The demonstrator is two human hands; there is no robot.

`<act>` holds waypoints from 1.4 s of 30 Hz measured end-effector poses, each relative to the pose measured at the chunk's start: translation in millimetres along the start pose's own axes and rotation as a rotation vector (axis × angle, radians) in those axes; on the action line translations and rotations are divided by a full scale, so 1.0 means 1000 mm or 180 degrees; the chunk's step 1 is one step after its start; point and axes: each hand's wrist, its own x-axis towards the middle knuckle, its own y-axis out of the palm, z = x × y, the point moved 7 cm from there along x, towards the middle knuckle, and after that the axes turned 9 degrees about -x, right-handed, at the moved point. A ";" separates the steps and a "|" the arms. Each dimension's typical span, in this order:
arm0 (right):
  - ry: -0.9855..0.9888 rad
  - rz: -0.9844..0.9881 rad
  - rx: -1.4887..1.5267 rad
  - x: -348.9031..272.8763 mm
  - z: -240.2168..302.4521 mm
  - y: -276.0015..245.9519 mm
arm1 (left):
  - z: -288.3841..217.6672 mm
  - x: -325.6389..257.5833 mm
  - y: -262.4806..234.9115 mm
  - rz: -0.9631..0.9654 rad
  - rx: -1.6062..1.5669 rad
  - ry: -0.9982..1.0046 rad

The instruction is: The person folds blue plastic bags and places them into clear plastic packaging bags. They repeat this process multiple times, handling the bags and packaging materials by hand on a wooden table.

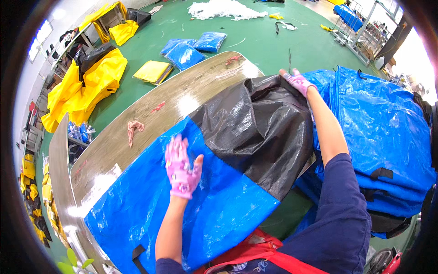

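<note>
pink-gloved left hand [183, 170] flat, open on blue-black bag [214, 182] | right hand [299, 82] outstretched, gripping its far edge

I am seeing the woven bag [205, 182] showing bright blue on one half and glossy black on the other; my left hand [182, 170] is wearing a pink patterned glove, and my right hand [299, 82] is wearing the same pink; the bench [150, 114] is gleaming in streaked grey-brown wood grain; the stacked bags [388, 132] are shining blue; the floor [255, 41] is showing green; the heaped sheets [86, 86] are glowing yellow.
</note>
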 end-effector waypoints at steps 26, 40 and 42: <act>-0.2513 0.0461 -0.1267 -0.225 0.173 0.058 | -0.112 -0.149 -0.041 0.1551 -0.0108 -0.0049; -0.4138 -0.1055 -0.0999 -0.460 0.116 0.052 | -0.084 -0.112 -0.073 0.2241 -0.0614 0.1262; -0.4235 -0.1042 -0.1033 -0.474 0.126 0.049 | -0.113 -0.046 -0.030 0.1557 0.0327 0.1496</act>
